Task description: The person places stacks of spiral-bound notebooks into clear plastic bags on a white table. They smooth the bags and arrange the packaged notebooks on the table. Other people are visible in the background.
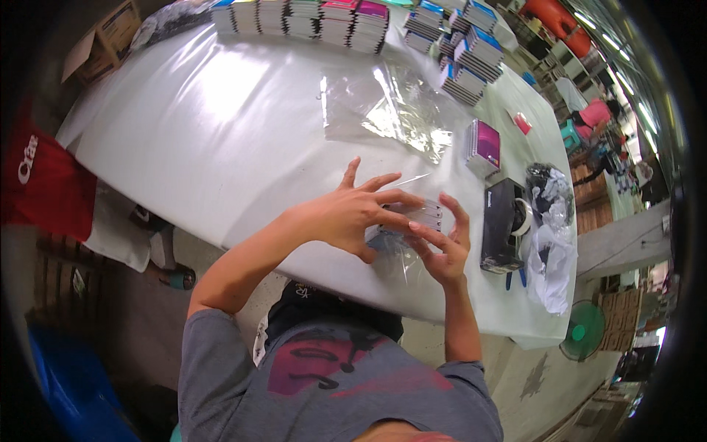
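A small spiral notebook point(426, 215) in a clear plastic sleeve point(401, 259) lies by the table's near edge, between my hands. My left hand point(359, 212) reaches across it from the left, fingers spread and its fingertips on the plastic. At the notebook's right end my right hand point(446, 250) curls round the edge, with fingers on both sides of the coil. Most of the cover is hidden by my fingers. Farther up the table lie loose clear plastic sleeves point(361, 107).
Stacked notebooks point(294, 18) line the far edge, with more piles point(471, 59) at far right. A small purple notebook stack point(483, 147), a black box point(503, 225) with a tape roll point(522, 217), and crumpled plastic point(552, 250) sit right. A green fan point(582, 331) stands beyond.
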`<state>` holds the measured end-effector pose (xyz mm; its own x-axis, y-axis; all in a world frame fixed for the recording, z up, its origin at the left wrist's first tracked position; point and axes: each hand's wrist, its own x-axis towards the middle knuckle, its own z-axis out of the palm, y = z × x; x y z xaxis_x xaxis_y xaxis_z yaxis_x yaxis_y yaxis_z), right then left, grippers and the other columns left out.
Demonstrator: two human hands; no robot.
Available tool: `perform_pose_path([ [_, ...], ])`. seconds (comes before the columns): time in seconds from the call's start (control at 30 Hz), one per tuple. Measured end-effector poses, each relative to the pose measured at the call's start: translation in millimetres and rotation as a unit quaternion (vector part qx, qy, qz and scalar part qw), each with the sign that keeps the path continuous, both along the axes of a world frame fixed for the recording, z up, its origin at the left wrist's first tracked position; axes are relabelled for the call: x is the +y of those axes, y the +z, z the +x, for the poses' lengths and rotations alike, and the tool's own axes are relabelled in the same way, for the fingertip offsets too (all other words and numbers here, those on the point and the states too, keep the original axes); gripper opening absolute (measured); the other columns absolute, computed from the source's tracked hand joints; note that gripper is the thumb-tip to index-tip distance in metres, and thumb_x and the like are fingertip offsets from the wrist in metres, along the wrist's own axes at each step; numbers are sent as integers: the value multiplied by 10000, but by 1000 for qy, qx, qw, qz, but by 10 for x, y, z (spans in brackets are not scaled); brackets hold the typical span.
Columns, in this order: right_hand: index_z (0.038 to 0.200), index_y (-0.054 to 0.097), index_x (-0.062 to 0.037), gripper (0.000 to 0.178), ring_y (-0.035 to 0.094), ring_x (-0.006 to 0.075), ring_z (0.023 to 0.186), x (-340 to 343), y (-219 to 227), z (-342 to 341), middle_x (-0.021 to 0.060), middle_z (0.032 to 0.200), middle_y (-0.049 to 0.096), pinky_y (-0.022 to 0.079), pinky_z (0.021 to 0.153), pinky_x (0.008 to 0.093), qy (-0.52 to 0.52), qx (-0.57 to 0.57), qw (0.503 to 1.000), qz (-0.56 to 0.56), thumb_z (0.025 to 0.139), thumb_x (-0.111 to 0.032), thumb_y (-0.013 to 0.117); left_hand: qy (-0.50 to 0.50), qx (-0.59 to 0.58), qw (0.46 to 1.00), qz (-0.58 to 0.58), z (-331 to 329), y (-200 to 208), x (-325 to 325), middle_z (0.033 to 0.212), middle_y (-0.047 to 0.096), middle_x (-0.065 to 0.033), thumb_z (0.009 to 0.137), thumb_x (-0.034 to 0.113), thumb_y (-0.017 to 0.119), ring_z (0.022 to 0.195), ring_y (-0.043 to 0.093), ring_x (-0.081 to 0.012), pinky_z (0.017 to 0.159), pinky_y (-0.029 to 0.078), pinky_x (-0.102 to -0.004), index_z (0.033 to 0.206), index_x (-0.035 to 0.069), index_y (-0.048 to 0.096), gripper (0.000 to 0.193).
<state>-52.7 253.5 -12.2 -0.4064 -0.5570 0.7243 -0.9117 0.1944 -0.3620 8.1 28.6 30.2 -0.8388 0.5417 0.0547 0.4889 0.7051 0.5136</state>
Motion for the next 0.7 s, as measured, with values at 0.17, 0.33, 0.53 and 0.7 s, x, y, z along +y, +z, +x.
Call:
perform_pose_path([
  [0.17,880,745,-290,324,528,227,1078,-84,369,-19,29,1184,575,308,974,414,-44,139,989,-30,581,-191,818,23,22,998,54,23,-90,4,1411,395,62,560,228,760,1408,159,-287,987,-39,-754,1105,322,635,566],
  [0.33,876,725,-175,307,526,257,1097,39,360,-73,79,1184,559,360,934,417,-48,85,993,-71,589,-222,822,90,107,982,123,-31,-248,154,1310,489,48,683,301,752,1405,162,-305,996,-37,-737,949,302,703,270],
  [0.53,1011,576,-40,441,462,281,1193,24,263,18,128,1340,412,393,951,423,50,-337,931,-134,698,-257,798,153,105,925,332,-162,-118,358,1242,532,15,677,269,793,1374,235,-329,1050,139,-660,758,235,735,105],
  [0.7,948,517,-45,415,406,266,1249,-51,4,60,144,1401,345,439,945,388,57,-472,874,-94,703,-210,809,159,130,870,449,-395,-83,304,1262,471,-112,588,270,852,1250,391,-328,1020,356,-419,814,135,697,305],
])
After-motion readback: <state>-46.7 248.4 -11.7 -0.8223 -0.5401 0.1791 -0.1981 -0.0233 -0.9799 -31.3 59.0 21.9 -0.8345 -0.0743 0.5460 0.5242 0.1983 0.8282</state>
